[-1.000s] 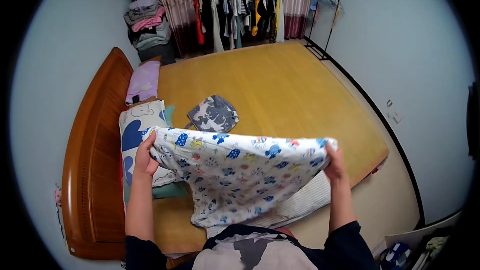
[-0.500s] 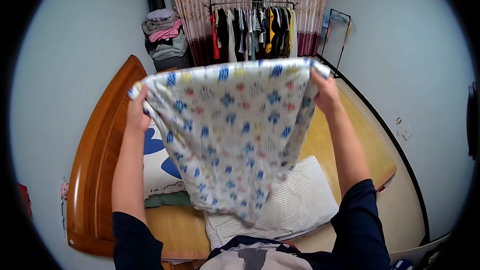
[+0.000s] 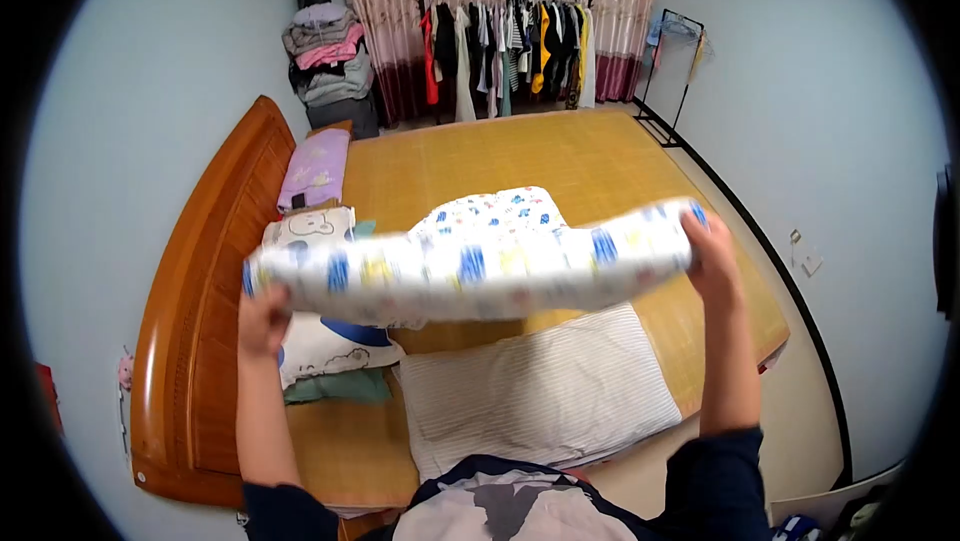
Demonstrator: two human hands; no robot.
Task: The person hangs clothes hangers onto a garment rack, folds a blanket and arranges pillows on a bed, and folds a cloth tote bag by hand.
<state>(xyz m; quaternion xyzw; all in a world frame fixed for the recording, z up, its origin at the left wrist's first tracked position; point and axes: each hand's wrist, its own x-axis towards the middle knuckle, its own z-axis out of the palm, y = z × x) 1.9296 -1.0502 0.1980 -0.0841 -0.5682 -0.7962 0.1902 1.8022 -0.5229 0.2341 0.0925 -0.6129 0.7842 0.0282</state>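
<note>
A white blanket (image 3: 505,276) with blue, yellow and red prints is stretched out above the bed, blurred by motion. My left hand (image 3: 263,323) grips its left corner and my right hand (image 3: 715,253) its right corner. Beyond the held edge, more of the same printed cloth shows over the middle of the bed; the join between both parts is hidden. Below, a folded white striped cloth (image 3: 540,391) lies on the near side of the bed.
The bed (image 3: 590,156) has a tan mat and a wooden headboard (image 3: 190,341) at left. Pillows, including a blue-and-white one (image 3: 330,353) and a purple one (image 3: 315,169), lie along it. Behind stand a clothes rack (image 3: 510,51), folded bedding (image 3: 328,56) and a small drying rack (image 3: 672,81).
The held edge of the blanket has dropped lower, with both hands moving down and the right one outward. The hanging cloth has swung out away from me, uncovering the striped cloth and the bed.
</note>
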